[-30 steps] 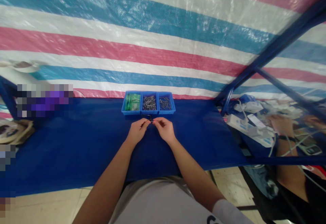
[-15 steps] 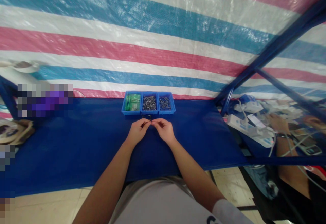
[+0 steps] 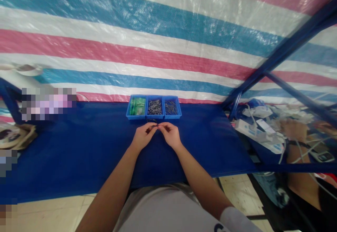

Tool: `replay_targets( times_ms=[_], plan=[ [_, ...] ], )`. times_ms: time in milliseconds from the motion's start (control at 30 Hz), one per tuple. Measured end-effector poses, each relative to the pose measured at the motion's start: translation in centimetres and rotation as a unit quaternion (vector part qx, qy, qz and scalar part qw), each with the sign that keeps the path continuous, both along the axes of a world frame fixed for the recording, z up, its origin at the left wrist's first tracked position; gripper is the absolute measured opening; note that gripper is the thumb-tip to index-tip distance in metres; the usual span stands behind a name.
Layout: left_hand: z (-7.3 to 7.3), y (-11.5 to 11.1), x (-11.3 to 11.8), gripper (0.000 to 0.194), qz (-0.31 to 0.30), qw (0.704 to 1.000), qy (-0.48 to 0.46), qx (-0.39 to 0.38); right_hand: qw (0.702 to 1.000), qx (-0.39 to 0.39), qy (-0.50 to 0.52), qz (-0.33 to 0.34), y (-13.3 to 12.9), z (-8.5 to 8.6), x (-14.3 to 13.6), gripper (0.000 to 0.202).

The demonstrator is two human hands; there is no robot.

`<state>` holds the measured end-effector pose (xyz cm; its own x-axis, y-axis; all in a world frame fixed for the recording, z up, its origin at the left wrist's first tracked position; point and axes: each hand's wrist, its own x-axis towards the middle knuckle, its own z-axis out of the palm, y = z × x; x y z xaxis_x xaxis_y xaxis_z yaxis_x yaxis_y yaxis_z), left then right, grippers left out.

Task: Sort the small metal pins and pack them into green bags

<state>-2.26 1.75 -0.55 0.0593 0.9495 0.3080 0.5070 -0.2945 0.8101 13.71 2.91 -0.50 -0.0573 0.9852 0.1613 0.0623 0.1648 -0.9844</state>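
Left hand (image 3: 143, 136) and right hand (image 3: 170, 134) pinch a small dark piece (image 3: 157, 124) – type indiscernible – between their meeting fingertips, a thin bent black rod (image 3: 152, 120) just beyond the left hand and three blue parts bins (image 3: 154, 117) farther ahead.

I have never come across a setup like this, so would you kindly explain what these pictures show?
There is no machine here: a person works with two bare hands. Every picture comes from one camera worn on the head, looking forward and down. On the blue table three blue bins stand side by side. From left to right they hold green packets, small metal pieces and thin metal pieces. The left hand and right hand meet at the fingertips and seem to pinch a thin dark piece, too small to identify. Another person's hand is blurred at far right.
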Motion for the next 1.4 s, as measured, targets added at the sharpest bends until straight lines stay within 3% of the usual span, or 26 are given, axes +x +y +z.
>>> replay_targets(
  times_ms=[200, 500, 633, 933, 1400],
  plan=[
    [0.09, 0.12, -0.05, 0.021, -0.012, 1.000, 0.005, 0.014, 1.000, 0.003, -0.005, 0.008, -0.19, 0.05, 0.04, 0.016],
    [0.45, 0.06, -0.23, 0.036, -0.027, 0.999, 0.034, 0.000, 1.000, 0.011, -0.003, 0.019, -0.21, -0.21, -0.08, 0.017],
    [0.24, 0.04, -0.09, 0.024, -0.011, 1.000, 0.007, 0.001, 1.000, 0.008, -0.007, 0.009, -0.03, -0.24, -0.03, 0.017],
    [-0.01, 0.13, -0.06, 0.020, -0.004, 1.000, 0.001, 0.008, 1.000, 0.005, -0.009, 0.008, -0.09, -0.38, 0.02, 0.018],
    [0.40, 0.06, -0.26, 0.036, -0.019, 0.999, 0.034, -0.009, 0.999, 0.025, -0.041, 0.019, -0.30, -0.20, 0.10, 0.017]
  ],
)
